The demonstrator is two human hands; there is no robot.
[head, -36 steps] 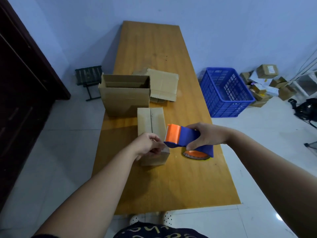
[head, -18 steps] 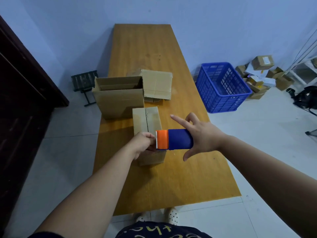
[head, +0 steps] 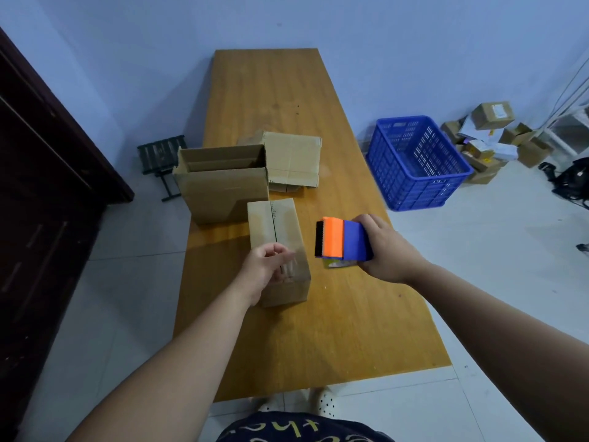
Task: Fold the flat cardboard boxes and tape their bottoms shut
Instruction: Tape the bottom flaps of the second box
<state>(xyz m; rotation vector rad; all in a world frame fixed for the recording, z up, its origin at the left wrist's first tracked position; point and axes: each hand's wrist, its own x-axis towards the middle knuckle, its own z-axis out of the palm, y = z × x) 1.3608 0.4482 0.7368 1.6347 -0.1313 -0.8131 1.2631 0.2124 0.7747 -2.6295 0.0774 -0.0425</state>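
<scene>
1. Position of the task's thing: a small closed brown cardboard box lies on the long yellow-brown wooden table, with its centre seam facing up and one short end toward the person.
2. The left hand is over the near end of this box. Its fingers are bent and blurred, so I cannot tell if they press the cardboard or pinch something.
3. The right hand grips a blue and orange plastic tape dispenser. The fingers are wrapped around the blue body, and the orange toothed end points toward the box.
4. Half a second before, the orange end was at the near end of the box, touching the left hand, and the right fingers were spread. Now the dispenser is to the right of the box, apart from it, and the fingers are closed around it.
5. The left hand has stayed at nearly the same place.
6. Just behind the small box stands a larger open brown cardboard box, and beside that lies flat folded cardboard.
7. On the floor at the right stands a blue plastic crate.
</scene>
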